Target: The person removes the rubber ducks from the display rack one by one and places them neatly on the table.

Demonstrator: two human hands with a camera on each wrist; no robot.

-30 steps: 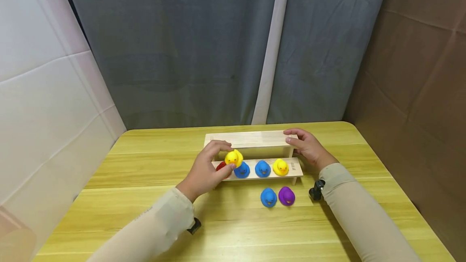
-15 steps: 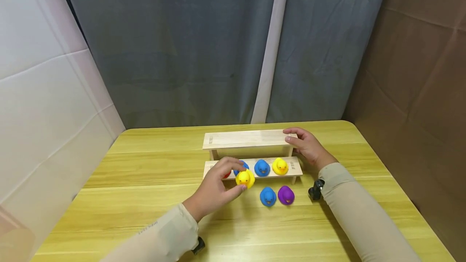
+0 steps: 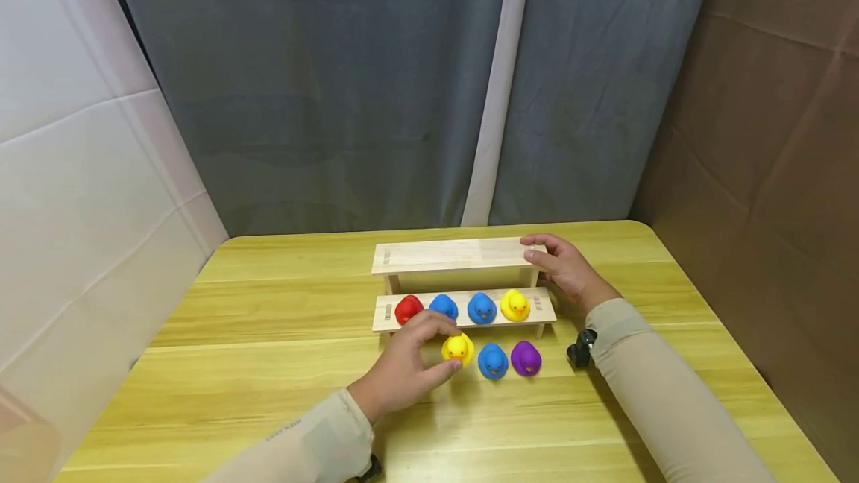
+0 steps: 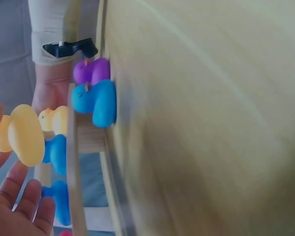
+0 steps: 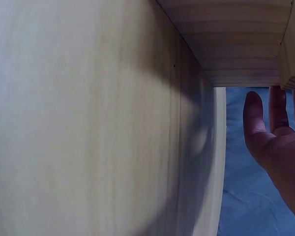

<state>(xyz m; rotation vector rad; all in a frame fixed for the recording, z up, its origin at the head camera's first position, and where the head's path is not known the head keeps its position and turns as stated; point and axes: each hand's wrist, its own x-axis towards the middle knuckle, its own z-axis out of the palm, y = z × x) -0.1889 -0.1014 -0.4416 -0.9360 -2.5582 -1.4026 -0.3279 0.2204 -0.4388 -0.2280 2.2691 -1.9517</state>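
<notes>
My left hand point(image 3: 406, 375) pinches a yellow rubber duck point(image 3: 458, 349) between thumb and fingertips. In the left wrist view that duck point(image 4: 27, 135) is off the tabletop, in front of the lower shelf. A blue duck point(image 3: 493, 361) and a purple duck point(image 3: 526, 358) stand on the table just to its right. At the right end of the raised wooden shelf point(image 3: 446, 254), my right hand point(image 3: 570, 272) grips the board, thumb at the front and fingers behind. On the lower shelf point(image 3: 546, 314) sit a red duck point(image 3: 408, 309), two blue ducks point(image 3: 482, 308) and another yellow duck point(image 3: 515, 305).
The wooden table point(image 3: 268, 319) reaches back to a grey curtain point(image 3: 322, 95). A white cloth wall point(image 3: 101, 140) stands at the left and a brown one point(image 3: 758, 125) at the right. Nothing stands on the raised shelf.
My left hand has carried the yellow duck from above the lower shelf's left part down toward me and to the right, uncovering the red duck. The right hand stays on the shelf end.
</notes>
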